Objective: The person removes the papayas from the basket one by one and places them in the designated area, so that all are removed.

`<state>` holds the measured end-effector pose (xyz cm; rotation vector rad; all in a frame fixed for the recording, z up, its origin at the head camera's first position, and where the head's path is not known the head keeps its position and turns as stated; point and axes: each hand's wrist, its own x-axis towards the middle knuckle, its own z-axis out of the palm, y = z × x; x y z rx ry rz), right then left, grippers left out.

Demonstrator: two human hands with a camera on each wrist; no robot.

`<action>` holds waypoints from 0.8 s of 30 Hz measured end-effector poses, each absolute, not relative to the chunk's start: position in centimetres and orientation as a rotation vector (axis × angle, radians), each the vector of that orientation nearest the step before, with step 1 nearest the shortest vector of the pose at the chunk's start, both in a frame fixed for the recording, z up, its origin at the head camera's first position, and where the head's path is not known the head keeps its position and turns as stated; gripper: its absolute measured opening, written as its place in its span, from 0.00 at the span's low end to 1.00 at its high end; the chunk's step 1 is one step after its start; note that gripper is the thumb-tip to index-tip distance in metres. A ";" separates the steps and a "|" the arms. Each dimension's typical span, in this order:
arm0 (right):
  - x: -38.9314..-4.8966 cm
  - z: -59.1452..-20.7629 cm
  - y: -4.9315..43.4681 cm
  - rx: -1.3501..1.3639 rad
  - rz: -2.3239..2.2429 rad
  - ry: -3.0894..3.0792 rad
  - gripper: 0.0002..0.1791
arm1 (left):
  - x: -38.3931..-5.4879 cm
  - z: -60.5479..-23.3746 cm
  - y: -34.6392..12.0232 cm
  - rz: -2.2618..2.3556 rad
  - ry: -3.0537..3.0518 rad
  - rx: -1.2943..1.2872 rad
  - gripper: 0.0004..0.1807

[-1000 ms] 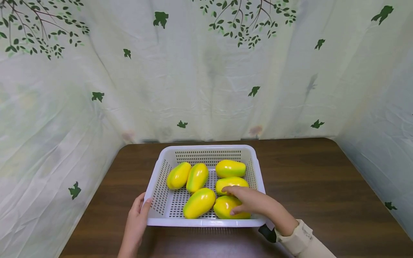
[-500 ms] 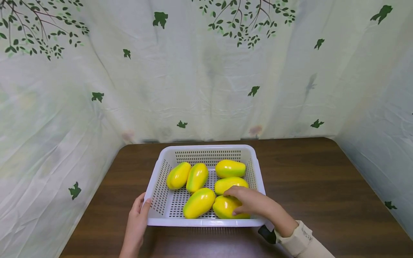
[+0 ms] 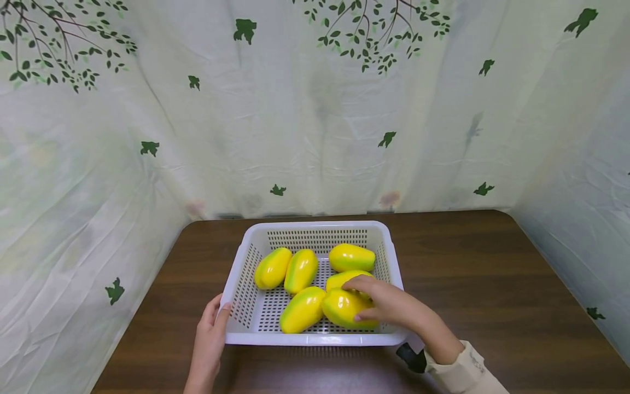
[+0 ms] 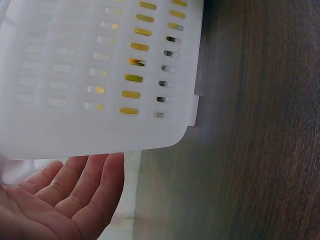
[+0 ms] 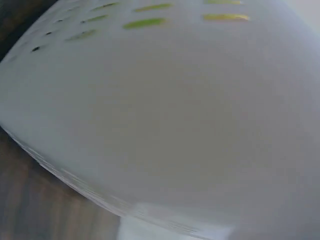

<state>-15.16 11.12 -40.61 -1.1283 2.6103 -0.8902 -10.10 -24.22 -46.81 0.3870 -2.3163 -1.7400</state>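
Observation:
A white plastic basket (image 3: 315, 340) with slotted walls holds several glossy yellow-green mangoes. My right hand (image 3: 396, 306) reaches over its right side and grips the front right mango (image 3: 340, 309), thumb at the near side and fingers over the top. That mango partly covers another mango (image 3: 338, 280) behind it. My left hand (image 3: 209, 335) holds the basket's left rim near the front corner. In the left wrist view, the fingers (image 4: 102, 185) lie at the rim of the slotted wall (image 4: 100, 132). The right wrist view shows only the basket's outer wall (image 5: 165, 115), not the hand.
To the left in the basket are two mangoes side by side (image 3: 272, 268), and one mango (image 3: 302, 310) lies at the front middle. Another mango (image 3: 351, 257) is at the back right. The brown wooden table (image 3: 467, 273) extends on both sides, with a patterned curtain (image 3: 315, 109) behind.
My right hand has closed around the front right mango and raised it slightly, shifting it a little to the left. The left hand and basket stay in place.

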 end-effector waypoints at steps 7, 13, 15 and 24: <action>-14.6 -38.9 12.3 -1.115 -1.001 2.672 0.30 | -9.5 -45.3 -23.3 -1.724 -2.299 0.412 0.24; -14.4 -37.6 13.6 -1.067 -1.105 2.711 0.31 | -9.6 -44.6 -23.2 -1.753 -2.351 0.483 0.24; -14.4 -37.1 14.2 -1.070 -1.139 2.740 0.32 | -9.9 -45.6 -23.7 -1.759 -2.342 0.485 0.24; -15.4 -36.3 17.9 -1.001 -1.237 2.897 0.34 | -9.6 -44.7 -23.2 -1.760 -2.346 0.497 0.24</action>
